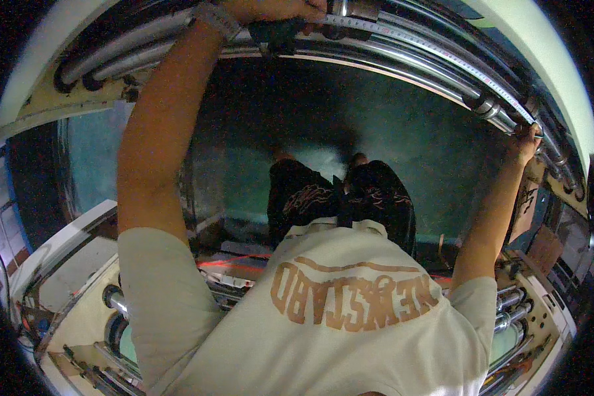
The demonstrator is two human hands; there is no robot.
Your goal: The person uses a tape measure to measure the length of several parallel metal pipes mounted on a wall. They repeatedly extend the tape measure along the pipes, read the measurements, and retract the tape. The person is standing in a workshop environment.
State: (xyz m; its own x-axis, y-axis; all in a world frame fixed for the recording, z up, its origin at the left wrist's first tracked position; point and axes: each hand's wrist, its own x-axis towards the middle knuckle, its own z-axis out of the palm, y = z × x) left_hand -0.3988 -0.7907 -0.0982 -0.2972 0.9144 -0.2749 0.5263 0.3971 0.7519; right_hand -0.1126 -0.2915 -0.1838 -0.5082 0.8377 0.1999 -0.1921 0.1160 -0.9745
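Note:
A measuring tape (431, 48) with printed markings stretches along the metal rollers (402, 58) of a machine, between my two hands. My left hand (277, 9) is at the top edge, partly cut off; its fingers close by the tape's left end, and a band circles the wrist. Just below that hand sits a dark block-like part (276, 37) on the rollers. Over at the far right, my right hand (527, 144) pinches the tape's other end beside the roller ends. Some of its fingers are hidden.
Collars (485, 105) ring the rollers near my right hand. Pale machine frames (79, 300) with more rollers stand behind me on both sides. A red cord-like line (234, 263) runs at my back. Brown cardboard (527, 204) hangs at the right; the green floor (416, 152) lies below.

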